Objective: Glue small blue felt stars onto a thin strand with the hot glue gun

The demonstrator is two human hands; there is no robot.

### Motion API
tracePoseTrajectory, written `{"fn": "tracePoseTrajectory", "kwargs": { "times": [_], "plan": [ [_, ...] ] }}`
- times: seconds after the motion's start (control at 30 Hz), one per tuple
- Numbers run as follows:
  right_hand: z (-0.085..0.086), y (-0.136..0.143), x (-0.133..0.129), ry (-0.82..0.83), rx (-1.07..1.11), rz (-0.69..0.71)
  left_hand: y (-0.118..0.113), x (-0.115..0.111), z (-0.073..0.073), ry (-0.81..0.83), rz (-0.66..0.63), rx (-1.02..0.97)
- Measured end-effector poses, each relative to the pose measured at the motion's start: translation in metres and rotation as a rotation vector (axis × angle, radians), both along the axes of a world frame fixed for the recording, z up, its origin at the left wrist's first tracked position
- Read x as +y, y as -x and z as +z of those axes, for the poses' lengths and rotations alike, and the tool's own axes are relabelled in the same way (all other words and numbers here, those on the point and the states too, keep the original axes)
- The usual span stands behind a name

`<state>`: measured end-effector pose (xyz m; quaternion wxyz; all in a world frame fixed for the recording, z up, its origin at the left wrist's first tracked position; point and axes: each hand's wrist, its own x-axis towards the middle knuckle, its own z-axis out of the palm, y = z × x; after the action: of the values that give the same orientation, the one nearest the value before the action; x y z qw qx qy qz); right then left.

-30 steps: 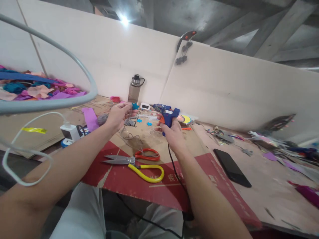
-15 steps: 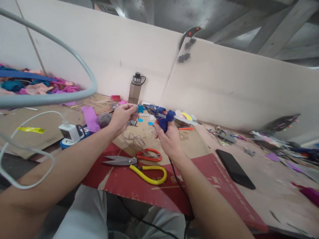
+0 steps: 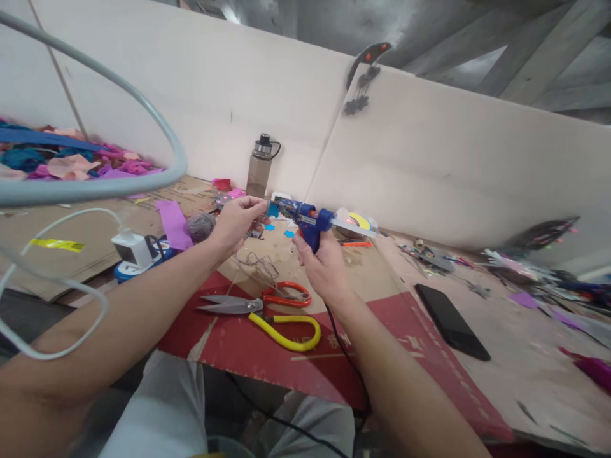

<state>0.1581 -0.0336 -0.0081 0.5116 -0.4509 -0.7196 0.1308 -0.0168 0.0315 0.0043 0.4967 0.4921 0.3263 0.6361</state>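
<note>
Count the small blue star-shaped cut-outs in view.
3: one cut-out in the left hand; a second cut-out on the cardboard; a third cut-out to its right, near the glue gun. More may be hidden.

"Where does this view look from?"
"The person's head, facing forward and down across the tabletop to the wall, with the ceiling above."
"How near?"
"Close: the lap shows below, left hand and right hand near the middle."
</note>
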Motion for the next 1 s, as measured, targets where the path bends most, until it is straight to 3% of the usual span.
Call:
{"fn": "tracePoseTrajectory", "kwargs": {
  "times": [0.33,1.0],
  "plan": [
    [-0.0022,0.0001,0.0005,-0.014,-0.008,-0.014,-0.0005,0.0000,-0.0011,-0.040,0.049,0.079],
    [-0.0008,0.0000,-0.0008,0.000,-0.031,-0.048,-0.0005,-0.0025,0.0023,-0.024,0.055,0.047]
  ]
}}
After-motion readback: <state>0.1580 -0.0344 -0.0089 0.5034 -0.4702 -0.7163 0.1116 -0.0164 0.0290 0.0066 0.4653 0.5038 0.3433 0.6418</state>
